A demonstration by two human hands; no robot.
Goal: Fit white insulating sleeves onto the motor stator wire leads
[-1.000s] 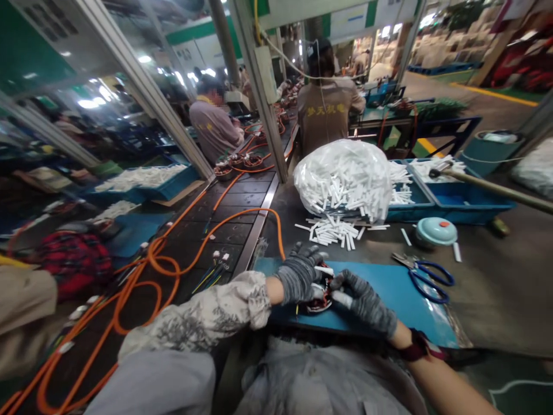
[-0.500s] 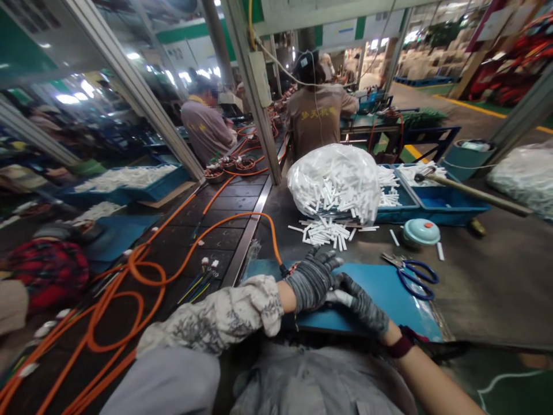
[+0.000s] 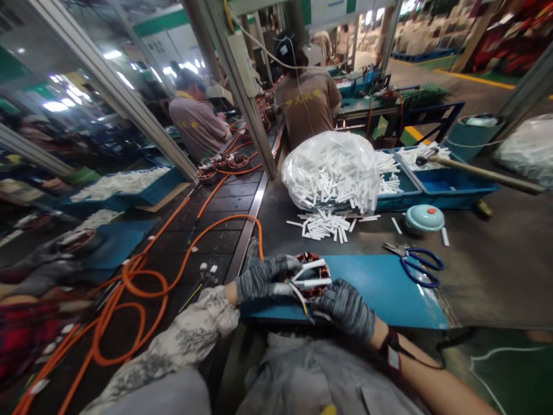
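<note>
Lower centre of the frame: a wound motor stator [image 3: 314, 276] lies on the blue mat [image 3: 389, 288] of the worktop [image 3: 496, 265], between both gloved hands. The left hand [image 3: 263, 278] grips its left rim; the right hand [image 3: 345, 311] closes on its near edge, apparently pinching a white sleeve [image 3: 317, 282] whose long axis runs left-right.

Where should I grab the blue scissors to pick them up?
Take the scissors by the blue loop handles, coming from the right and above. They lie flat on the grey bench at the right end of the blue mat, loops pointing right, metal blades pointing left toward the mat. The loops are rounded, so fingers should slip in safely.
</note>
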